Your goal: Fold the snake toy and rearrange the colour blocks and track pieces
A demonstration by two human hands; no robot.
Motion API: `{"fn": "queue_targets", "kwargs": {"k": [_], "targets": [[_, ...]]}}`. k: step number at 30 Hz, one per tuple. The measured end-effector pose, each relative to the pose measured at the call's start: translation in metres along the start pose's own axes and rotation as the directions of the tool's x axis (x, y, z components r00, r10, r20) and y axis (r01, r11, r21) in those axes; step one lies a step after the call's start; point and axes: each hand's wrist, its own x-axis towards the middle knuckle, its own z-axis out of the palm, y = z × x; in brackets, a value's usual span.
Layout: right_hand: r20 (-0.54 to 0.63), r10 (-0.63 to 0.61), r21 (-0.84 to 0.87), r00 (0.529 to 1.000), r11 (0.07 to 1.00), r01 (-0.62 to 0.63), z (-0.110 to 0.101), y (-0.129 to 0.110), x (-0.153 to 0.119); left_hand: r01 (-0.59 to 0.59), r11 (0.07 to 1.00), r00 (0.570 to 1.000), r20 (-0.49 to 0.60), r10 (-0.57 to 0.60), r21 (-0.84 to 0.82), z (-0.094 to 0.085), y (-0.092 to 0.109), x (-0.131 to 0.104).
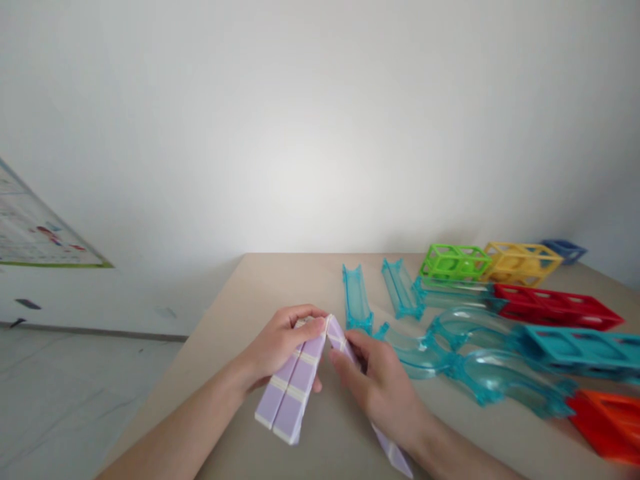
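Your head camera faces forward and down, your left hand (280,347) and right hand (377,380) close, table (300,280) beneath, wall (320,133) beyond.

Bright, even light here, soft and pale, its source out of frame! The white wall (310,107) glows strongest around its middle, sliding to grey toward the corners. Faint, feathery shadow behind the green frame (456,264); dimmer shading low on the tabletop (323,453). Small pale glints on the clear blue curved tracks (505,373). And look right: the red frame (555,307) and orange piece (607,423) smear with blur, stretched toward the edge. Far left, the poster (35,220) skews, its print unreadable.
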Motion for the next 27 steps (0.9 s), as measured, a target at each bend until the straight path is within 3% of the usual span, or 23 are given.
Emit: {"fn": "queue_targets", "kwargs": {"k": [3, 7, 14, 18, 23, 25, 27], "targets": [[-0.047, -0.028, -0.071, 0.999, 0.997, 0.024, 0.000, 0.000, -0.001, 0.035, 0.998, 0.999, 0.031, -0.034, -0.043, 0.001, 0.001, -0.001], [-0.022, -0.007, -0.086, 1.000, 0.996, 0.005, 0.000, -0.001, -0.001, 0.054, 0.998, 0.998, 0.035, -0.055, 0.019, -0.003, 0.000, 0.002], [0.185, 0.086, 0.038, 0.979, 0.995, -0.095, 0.001, -0.008, -0.002, -0.005, 0.985, 1.000, 0.027, 0.001, 0.171, -0.009, 0.001, 0.002], [0.126, 0.103, -0.046, 0.987, 0.994, -0.098, 0.001, -0.007, -0.002, -0.018, 0.980, 0.999, -0.047, 0.027, 0.198, 0.002, -0.004, 0.001], [-0.028, 0.049, -0.246, 0.998, 0.968, -0.055, 0.002, -0.003, 0.000, -0.081, 0.966, 0.979, -0.162, 0.123, 0.245, 0.012, -0.011, 0.001], [-0.026, 0.039, -0.225, 0.999, 0.973, -0.044, 0.002, -0.001, 0.001, -0.130, 0.947, 0.964, -0.185, 0.189, 0.293, 0.012, -0.010, 0.000], [0.048, 0.072, -0.115, 0.996, 0.991, -0.066, 0.002, 0.000, 0.001, -0.182, 0.907, 0.939, -0.206, 0.275, 0.380, 0.012, -0.009, -0.001]]}}
